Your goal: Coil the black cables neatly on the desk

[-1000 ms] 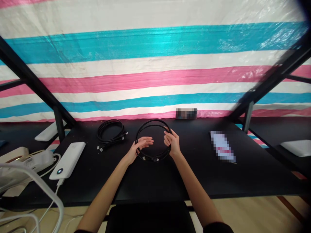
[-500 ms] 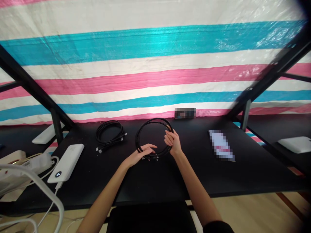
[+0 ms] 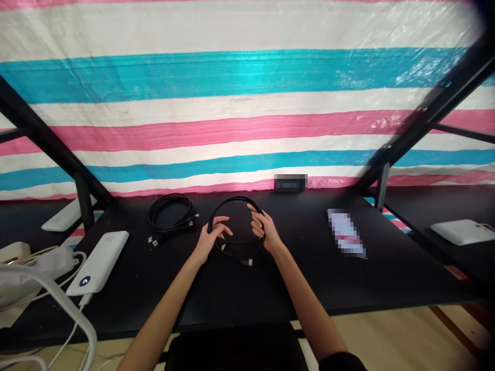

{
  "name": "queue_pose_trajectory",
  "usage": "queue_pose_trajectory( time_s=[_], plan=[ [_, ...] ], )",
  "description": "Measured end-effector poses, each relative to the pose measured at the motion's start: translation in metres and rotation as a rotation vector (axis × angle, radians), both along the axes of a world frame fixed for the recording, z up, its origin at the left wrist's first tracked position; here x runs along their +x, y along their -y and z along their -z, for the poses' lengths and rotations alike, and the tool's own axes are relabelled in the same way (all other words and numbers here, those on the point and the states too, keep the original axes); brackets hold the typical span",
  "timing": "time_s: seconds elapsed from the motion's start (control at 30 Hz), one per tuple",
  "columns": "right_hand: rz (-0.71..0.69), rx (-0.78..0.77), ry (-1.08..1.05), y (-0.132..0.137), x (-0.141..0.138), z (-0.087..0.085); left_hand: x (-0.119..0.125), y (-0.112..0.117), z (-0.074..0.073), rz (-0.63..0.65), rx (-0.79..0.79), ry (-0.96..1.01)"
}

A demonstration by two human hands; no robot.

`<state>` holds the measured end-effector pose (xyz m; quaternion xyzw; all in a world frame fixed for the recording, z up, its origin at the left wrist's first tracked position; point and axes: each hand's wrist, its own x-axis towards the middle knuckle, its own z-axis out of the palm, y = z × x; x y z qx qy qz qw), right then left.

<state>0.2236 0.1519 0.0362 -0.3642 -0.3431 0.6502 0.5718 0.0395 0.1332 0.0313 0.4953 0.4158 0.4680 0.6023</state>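
A black cable (image 3: 237, 199) is wound into a round coil between my two hands, over the middle of the black table. My left hand (image 3: 211, 237) grips the coil's left side, its thumb and fingers around the strands. On the right side, my right hand (image 3: 265, 228) is wrapped around the coil with curled fingers. A light-coloured plug (image 3: 247, 262) shows at the coil's lower edge. To the left of my hands lies a second coiled black cable (image 3: 170, 225), its plug ends pointing right and toward me.
A white power bank (image 3: 98, 263) with a plugged-in lead lies on the left. A power strip with white cords (image 3: 50, 265) is farther left. A blurred flat item (image 3: 346, 233) lies right, and a dark box (image 3: 291, 183) stands at the back. Black frame bars (image 3: 421, 123) slant at both sides.
My left hand has shifted from the coil's lower edge up to its left side. The coil sits slightly lower in view, and a plug now hangs clear at its bottom.
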Motion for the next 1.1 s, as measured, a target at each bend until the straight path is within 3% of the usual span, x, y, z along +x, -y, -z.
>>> queue_pose_trajectory(
  time_s=[0.13, 0.3, 0.43, 0.63, 0.8, 0.93, 1.1],
  plan=[
    [0.019, 0.004, 0.044, 0.001, -0.006, 0.001, 0.0, -0.003, 0.002, -0.151, -0.018, 0.068],
    [-0.126, 0.011, 0.1, 0.004, -0.008, 0.003, -0.003, -0.006, 0.001, -0.314, 0.026, 0.137],
    [-0.18, 0.017, 0.241, 0.007, -0.011, 0.005, -0.003, -0.006, 0.0, -0.29, 0.025, 0.166],
    [-0.061, -0.026, 0.214, 0.002, -0.009, 0.012, 0.002, -0.003, 0.004, -0.083, -0.133, 0.191],
    [0.071, 0.014, 0.268, -0.003, -0.006, 0.016, 0.003, -0.004, 0.011, -0.098, -0.067, 0.045],
    [0.187, 0.049, 0.414, -0.005, -0.005, 0.017, 0.002, -0.006, 0.016, -0.188, 0.086, -0.16],
    [0.218, 0.167, 0.648, -0.007, -0.001, 0.023, -0.002, -0.005, 0.017, -0.284, 0.135, -0.296]
  ],
)
